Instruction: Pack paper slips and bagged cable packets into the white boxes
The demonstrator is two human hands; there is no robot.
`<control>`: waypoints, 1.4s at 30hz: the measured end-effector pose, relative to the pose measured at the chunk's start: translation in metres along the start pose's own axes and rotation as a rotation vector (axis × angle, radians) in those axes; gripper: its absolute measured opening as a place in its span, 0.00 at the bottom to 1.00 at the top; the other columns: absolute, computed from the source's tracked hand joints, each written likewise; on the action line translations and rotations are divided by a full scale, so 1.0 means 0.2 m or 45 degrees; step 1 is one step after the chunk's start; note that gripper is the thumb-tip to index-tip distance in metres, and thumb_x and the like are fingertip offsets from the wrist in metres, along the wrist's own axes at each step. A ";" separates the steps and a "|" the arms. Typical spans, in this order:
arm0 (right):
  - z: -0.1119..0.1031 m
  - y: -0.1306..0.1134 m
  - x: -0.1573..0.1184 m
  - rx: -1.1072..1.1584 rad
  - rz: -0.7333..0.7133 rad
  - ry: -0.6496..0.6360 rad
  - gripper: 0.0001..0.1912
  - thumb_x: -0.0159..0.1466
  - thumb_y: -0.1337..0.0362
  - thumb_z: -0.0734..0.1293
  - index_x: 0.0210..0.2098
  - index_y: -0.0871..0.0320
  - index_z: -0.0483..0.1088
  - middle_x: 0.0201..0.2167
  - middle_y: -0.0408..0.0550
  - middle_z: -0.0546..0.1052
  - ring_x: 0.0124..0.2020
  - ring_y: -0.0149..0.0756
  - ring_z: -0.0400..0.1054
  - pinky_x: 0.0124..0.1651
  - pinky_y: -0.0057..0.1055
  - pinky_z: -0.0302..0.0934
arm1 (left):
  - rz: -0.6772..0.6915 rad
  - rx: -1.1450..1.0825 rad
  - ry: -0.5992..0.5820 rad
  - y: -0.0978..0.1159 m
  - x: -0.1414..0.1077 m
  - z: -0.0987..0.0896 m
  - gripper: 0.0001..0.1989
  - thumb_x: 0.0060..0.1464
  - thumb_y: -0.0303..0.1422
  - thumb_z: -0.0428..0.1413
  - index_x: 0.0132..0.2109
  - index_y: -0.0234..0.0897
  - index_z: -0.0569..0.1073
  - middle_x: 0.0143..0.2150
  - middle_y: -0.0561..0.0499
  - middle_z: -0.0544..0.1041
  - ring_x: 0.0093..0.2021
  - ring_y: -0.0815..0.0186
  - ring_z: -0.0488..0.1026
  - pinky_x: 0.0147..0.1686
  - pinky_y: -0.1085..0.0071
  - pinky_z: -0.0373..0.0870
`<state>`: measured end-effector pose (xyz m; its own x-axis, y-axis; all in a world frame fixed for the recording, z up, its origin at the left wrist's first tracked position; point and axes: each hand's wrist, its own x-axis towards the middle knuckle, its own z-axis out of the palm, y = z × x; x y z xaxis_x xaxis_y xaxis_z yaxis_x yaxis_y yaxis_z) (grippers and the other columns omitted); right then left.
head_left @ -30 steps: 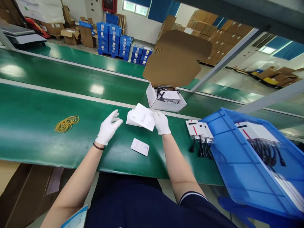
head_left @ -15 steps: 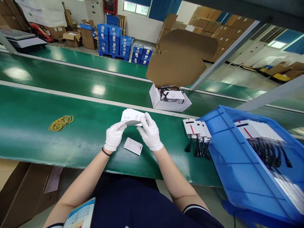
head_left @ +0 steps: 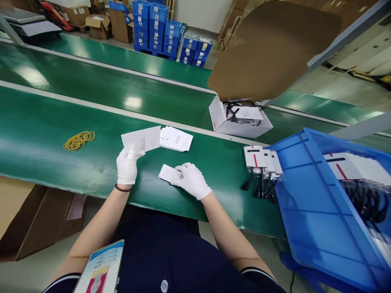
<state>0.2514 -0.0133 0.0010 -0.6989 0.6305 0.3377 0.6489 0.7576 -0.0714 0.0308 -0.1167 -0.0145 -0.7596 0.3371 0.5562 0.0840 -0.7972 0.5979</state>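
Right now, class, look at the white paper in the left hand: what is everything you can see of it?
The white paper looks thin and rectangular, with small printing on the side in view, too small to read. It is held up at a tilt, its lower left part gripped between the thumb and fingers of the gloved left hand. It is just left of the pile of papers; whether they touch is unclear. Whether it is folded cannot be told.
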 end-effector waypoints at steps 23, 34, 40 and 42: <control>-0.03 -0.04 -0.03 -0.185 -0.169 0.027 0.41 0.54 0.44 0.71 0.62 0.55 0.63 0.59 0.49 0.67 0.53 0.49 0.61 0.51 0.43 0.59 | -0.053 -0.060 0.034 -0.02 0.01 -0.05 0.25 0.54 0.46 0.60 0.51 0.30 0.75 0.54 0.37 0.72 0.51 0.53 0.73 0.40 0.65 0.79; -0.04 -0.03 0.00 -0.101 -0.163 0.020 0.30 0.56 0.47 0.70 0.55 0.53 0.70 0.55 0.43 0.70 0.52 0.43 0.62 0.53 0.40 0.58 | -0.054 -0.084 0.027 -0.04 0.01 -0.06 0.24 0.56 0.44 0.60 0.52 0.31 0.75 0.54 0.37 0.72 0.49 0.55 0.74 0.40 0.64 0.79; -0.08 0.01 -0.02 -0.019 -0.117 -0.020 0.42 0.52 0.42 0.71 0.61 0.53 0.65 0.59 0.46 0.66 0.56 0.45 0.60 0.55 0.40 0.57 | -0.050 -0.073 0.032 -0.02 0.01 -0.08 0.23 0.56 0.44 0.59 0.52 0.31 0.75 0.55 0.37 0.72 0.52 0.54 0.73 0.41 0.66 0.78; -0.09 0.03 -0.05 0.028 0.035 -0.025 0.40 0.55 0.41 0.69 0.62 0.53 0.65 0.55 0.47 0.69 0.53 0.43 0.62 0.53 0.39 0.59 | -0.039 -0.088 0.032 -0.01 0.01 -0.08 0.23 0.56 0.44 0.59 0.52 0.31 0.75 0.56 0.37 0.71 0.53 0.53 0.72 0.41 0.66 0.78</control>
<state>0.2670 -0.0181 0.0143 -0.6872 0.6539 0.3166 0.6610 0.7436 -0.1011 0.0181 -0.1222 -0.0232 -0.7772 0.3498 0.5230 0.0164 -0.8197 0.5726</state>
